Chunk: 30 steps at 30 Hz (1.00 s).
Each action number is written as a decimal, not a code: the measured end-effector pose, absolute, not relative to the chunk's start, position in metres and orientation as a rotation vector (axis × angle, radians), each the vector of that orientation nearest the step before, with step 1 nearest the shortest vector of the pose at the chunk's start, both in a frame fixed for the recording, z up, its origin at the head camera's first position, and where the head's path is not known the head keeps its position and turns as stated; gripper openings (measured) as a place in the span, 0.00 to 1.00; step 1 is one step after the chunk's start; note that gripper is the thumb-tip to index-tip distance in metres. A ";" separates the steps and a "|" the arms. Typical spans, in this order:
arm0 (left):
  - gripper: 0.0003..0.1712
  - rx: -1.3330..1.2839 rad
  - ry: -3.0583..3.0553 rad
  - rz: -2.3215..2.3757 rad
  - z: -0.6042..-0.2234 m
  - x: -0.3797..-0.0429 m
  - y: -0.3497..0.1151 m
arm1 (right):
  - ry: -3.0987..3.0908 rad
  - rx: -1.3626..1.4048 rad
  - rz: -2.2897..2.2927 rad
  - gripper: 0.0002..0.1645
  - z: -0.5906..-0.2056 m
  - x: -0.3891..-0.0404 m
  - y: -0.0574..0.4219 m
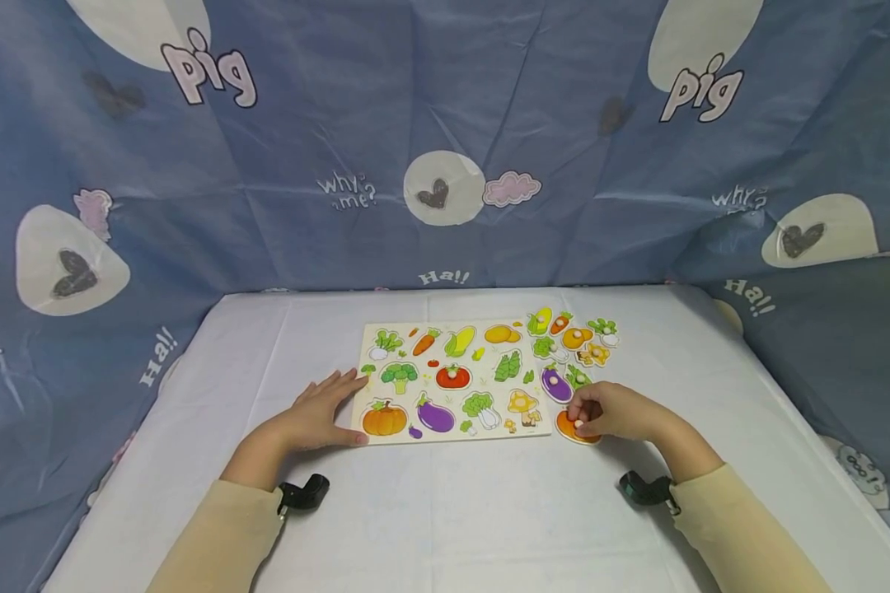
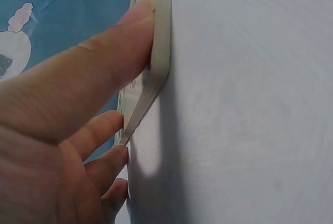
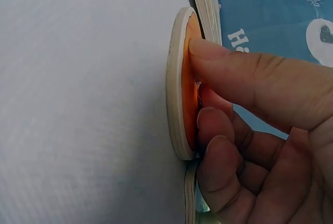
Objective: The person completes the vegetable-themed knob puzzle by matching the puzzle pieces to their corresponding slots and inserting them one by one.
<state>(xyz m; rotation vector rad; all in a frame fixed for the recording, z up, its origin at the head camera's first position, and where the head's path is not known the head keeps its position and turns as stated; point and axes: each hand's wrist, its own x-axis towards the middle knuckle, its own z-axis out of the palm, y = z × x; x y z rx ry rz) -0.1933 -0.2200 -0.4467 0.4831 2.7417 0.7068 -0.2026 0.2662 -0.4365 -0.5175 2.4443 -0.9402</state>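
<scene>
A wooden vegetable puzzle board [image 1: 452,441] lies flat on the table. My left hand [image 1: 307,420] rests at its left edge, fingers spread; in the left wrist view the thumb [image 2: 99,57] presses the board's corner [image 2: 162,36]. To the right of the board, my right hand [image 1: 619,413] pinches an orange pumpkin puzzle piece [image 1: 566,424] around its knob, which the fingers mostly cover. The right wrist view has that piece [image 3: 176,88] edge-on, with the thumb against its face. A tomato piece [image 1: 452,377] with a pale knob sits in the board.
Several knobbed pieces lie right of the board, including an eggplant [image 1: 556,385], a corn [image 1: 540,321] and a mushroom piece [image 1: 593,355]. White cloth covers the table [image 1: 430,519]. A blue patterned curtain [image 1: 371,107] stands behind it and along its sides.
</scene>
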 end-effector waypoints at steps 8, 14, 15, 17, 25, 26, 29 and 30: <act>0.60 0.482 2.740 0.715 -0.446 -0.193 -0.220 | 2.482 -0.454 -0.885 0.08 -0.434 -0.202 0.263; 0.60 0.486 2.734 0.720 -0.446 -0.192 -0.220 | 2.479 -0.429 -0.886 0.08 -0.432 -0.200 0.262; 0.60 0.488 2.734 0.720 -0.446 -0.192 -0.221 | 2.479 -0.427 -0.886 0.08 -0.431 -0.199 0.262; 0.60 0.486 2.732 0.722 -0.445 -0.192 -0.221 | 2.477 -0.428 -0.887 0.08 -0.431 -0.199 0.261; 0.61 0.483 2.733 0.722 -0.446 -0.192 -0.221 | 2.476 -0.454 -0.876 0.07 -0.424 -0.199 0.260; 0.61 0.485 2.735 0.720 -0.447 -0.192 -0.221 | 2.479 -0.451 -0.875 0.07 -0.423 -0.199 0.260; 0.60 0.486 2.737 0.714 -0.447 -0.192 -0.221 | 2.476 -0.466 -0.881 0.07 -0.419 -0.200 0.260; 0.60 0.485 2.737 0.714 -0.447 -0.191 -0.221 | 2.475 -0.474 -0.885 0.07 -0.418 -0.200 0.260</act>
